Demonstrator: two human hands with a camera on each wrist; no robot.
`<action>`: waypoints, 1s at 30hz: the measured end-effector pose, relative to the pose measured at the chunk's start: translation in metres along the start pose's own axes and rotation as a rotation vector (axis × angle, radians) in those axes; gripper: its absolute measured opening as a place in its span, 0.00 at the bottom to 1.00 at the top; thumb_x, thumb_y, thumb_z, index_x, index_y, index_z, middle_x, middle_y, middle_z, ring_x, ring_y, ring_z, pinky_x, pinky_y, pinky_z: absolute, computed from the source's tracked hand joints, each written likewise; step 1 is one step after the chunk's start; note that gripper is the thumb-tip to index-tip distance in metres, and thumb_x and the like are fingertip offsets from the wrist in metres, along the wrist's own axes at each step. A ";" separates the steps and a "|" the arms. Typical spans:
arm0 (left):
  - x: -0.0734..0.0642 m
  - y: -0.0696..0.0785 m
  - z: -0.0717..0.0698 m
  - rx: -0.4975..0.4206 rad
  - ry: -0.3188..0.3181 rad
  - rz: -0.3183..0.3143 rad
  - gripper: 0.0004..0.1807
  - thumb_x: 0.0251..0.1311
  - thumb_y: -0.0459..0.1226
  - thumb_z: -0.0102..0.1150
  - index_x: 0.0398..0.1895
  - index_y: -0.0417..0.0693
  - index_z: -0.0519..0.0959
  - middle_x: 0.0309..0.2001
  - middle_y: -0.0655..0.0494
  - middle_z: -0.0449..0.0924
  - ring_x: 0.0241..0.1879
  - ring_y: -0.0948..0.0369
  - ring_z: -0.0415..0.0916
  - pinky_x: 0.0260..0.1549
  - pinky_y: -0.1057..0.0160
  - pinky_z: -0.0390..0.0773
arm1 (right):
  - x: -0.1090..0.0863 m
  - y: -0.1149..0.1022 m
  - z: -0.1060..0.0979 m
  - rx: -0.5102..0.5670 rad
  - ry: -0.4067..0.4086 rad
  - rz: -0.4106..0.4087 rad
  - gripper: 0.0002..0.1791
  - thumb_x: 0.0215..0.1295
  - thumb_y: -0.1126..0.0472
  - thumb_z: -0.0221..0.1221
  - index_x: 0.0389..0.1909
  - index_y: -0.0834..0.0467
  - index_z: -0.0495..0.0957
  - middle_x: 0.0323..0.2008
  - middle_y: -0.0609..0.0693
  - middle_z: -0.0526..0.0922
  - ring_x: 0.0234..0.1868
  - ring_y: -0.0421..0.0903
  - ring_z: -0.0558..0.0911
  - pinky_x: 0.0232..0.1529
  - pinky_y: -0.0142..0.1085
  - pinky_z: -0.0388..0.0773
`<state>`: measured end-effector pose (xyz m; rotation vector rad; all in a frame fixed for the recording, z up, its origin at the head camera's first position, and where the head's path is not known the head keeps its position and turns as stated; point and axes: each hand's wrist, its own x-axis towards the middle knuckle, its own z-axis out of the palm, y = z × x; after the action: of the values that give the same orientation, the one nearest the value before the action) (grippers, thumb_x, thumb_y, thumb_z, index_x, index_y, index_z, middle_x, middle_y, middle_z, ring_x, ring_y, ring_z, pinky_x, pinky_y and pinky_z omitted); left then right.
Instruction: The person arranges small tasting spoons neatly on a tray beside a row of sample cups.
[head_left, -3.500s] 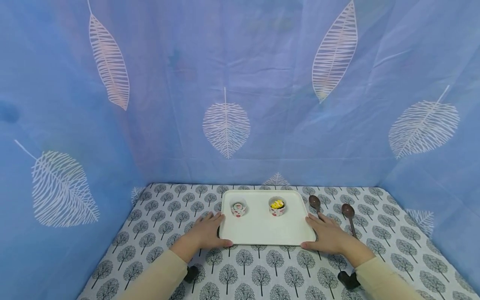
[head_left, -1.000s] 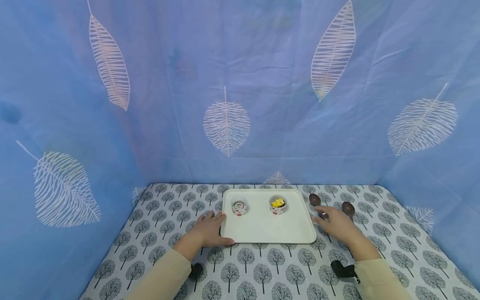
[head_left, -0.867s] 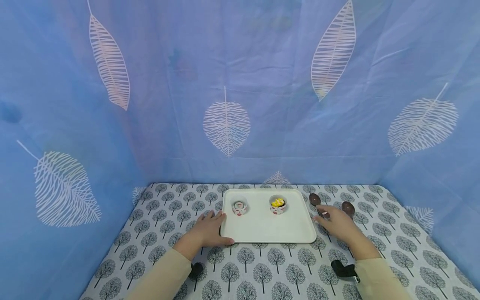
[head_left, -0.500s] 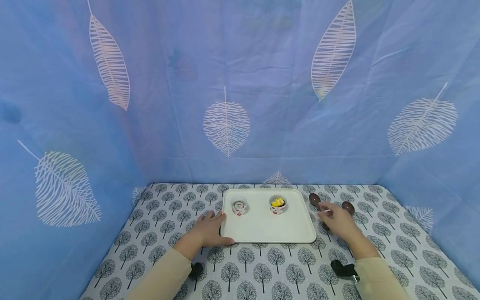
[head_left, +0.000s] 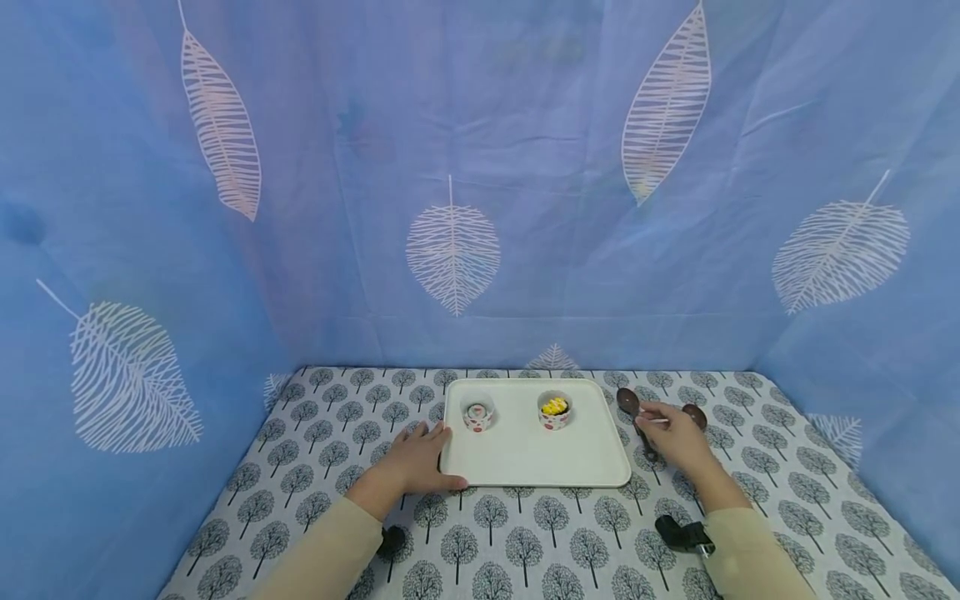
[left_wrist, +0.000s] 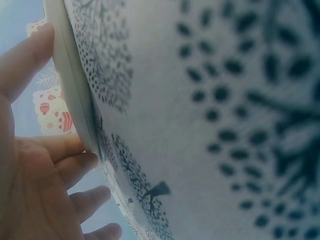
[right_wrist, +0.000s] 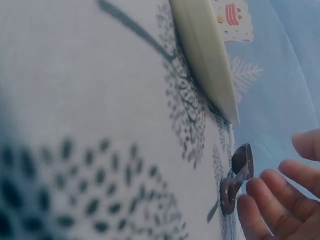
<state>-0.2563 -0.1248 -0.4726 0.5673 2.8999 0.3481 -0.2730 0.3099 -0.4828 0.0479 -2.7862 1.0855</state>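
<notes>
My left hand [head_left: 410, 462] rests against the near left corner of a white tray [head_left: 536, 467], its thumb at the front edge and its straight fingers along the left side. The tray carries a patterned paper cup with pale contents [head_left: 478, 417] and another with a yellow topping [head_left: 554, 417]. My right hand [head_left: 678, 437] is beside a dark brown spoon [head_left: 627, 402], right of the tray. In the right wrist view its fingers [right_wrist: 272, 200] are loosely bent, with the tips close to the spoon [right_wrist: 242, 161] and the thumb apart from them.
The bowl of a second brown spoon [head_left: 695, 416] shows past the right hand, which hides its handle. A tree-patterned cloth [head_left: 525, 542] covers the table. Blue leaf-print curtains [head_left: 525, 250] stand behind and at both sides. Black wrist pieces [head_left: 682, 535] hang at the sleeves.
The right hand has left the tray's right edge and moved over to the nearer brown spoon, then shifted slightly right, uncovering more of its handle. The left hand has stayed at the tray.
</notes>
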 end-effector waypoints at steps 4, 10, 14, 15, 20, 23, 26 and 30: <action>0.000 -0.001 0.001 -0.006 -0.001 0.000 0.55 0.43 0.69 0.55 0.70 0.46 0.56 0.70 0.47 0.53 0.69 0.42 0.45 0.63 0.39 0.46 | 0.003 0.002 0.002 0.009 -0.031 0.038 0.30 0.67 0.47 0.51 0.63 0.63 0.64 0.51 0.62 0.74 0.51 0.60 0.75 0.38 0.45 0.79; 0.000 0.000 0.000 -0.015 -0.004 -0.002 0.55 0.44 0.69 0.55 0.70 0.46 0.56 0.70 0.47 0.53 0.68 0.42 0.45 0.63 0.39 0.46 | 0.007 0.003 0.003 0.016 -0.074 0.079 0.32 0.67 0.47 0.52 0.64 0.63 0.62 0.54 0.65 0.72 0.53 0.62 0.73 0.41 0.50 0.76; 0.000 0.000 -0.001 -0.012 -0.004 -0.003 0.55 0.44 0.69 0.55 0.70 0.46 0.56 0.70 0.47 0.53 0.69 0.42 0.44 0.63 0.39 0.46 | 0.008 0.003 0.005 0.017 -0.090 0.105 0.32 0.66 0.50 0.53 0.64 0.65 0.62 0.53 0.66 0.73 0.49 0.61 0.75 0.40 0.49 0.76; 0.000 0.000 -0.001 -0.008 -0.004 -0.003 0.55 0.44 0.69 0.54 0.70 0.46 0.56 0.70 0.47 0.53 0.69 0.42 0.44 0.63 0.39 0.46 | 0.008 0.003 0.005 0.016 -0.093 0.102 0.32 0.66 0.51 0.54 0.64 0.66 0.62 0.52 0.66 0.73 0.48 0.61 0.75 0.40 0.49 0.76; 0.000 0.001 -0.001 -0.011 -0.008 -0.005 0.55 0.43 0.69 0.54 0.70 0.46 0.56 0.70 0.48 0.52 0.69 0.43 0.44 0.63 0.39 0.46 | 0.008 0.002 0.007 0.014 -0.087 0.085 0.31 0.65 0.54 0.54 0.62 0.69 0.62 0.50 0.66 0.74 0.47 0.59 0.76 0.40 0.48 0.76; 0.000 0.001 -0.001 -0.013 -0.008 -0.005 0.55 0.43 0.69 0.55 0.70 0.46 0.56 0.70 0.47 0.53 0.69 0.43 0.44 0.63 0.39 0.46 | 0.008 0.003 0.007 0.005 -0.089 0.088 0.31 0.65 0.53 0.54 0.62 0.69 0.63 0.50 0.66 0.75 0.44 0.57 0.77 0.38 0.46 0.76; 0.000 0.001 0.000 -0.015 -0.004 -0.003 0.55 0.43 0.69 0.55 0.70 0.46 0.56 0.70 0.48 0.53 0.69 0.43 0.44 0.63 0.39 0.45 | 0.008 0.004 0.007 -0.002 -0.093 0.092 0.31 0.65 0.54 0.55 0.62 0.69 0.63 0.49 0.65 0.76 0.41 0.54 0.78 0.35 0.43 0.77; 0.000 0.000 0.000 -0.020 0.003 -0.002 0.55 0.44 0.68 0.56 0.70 0.45 0.56 0.70 0.48 0.53 0.69 0.43 0.45 0.63 0.39 0.45 | 0.010 0.005 0.008 -0.020 -0.085 0.091 0.30 0.64 0.55 0.56 0.61 0.70 0.64 0.47 0.65 0.76 0.42 0.56 0.78 0.37 0.46 0.77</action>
<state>-0.2566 -0.1243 -0.4731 0.5618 2.8960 0.3774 -0.2841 0.3084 -0.4907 -0.0366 -2.9008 1.1000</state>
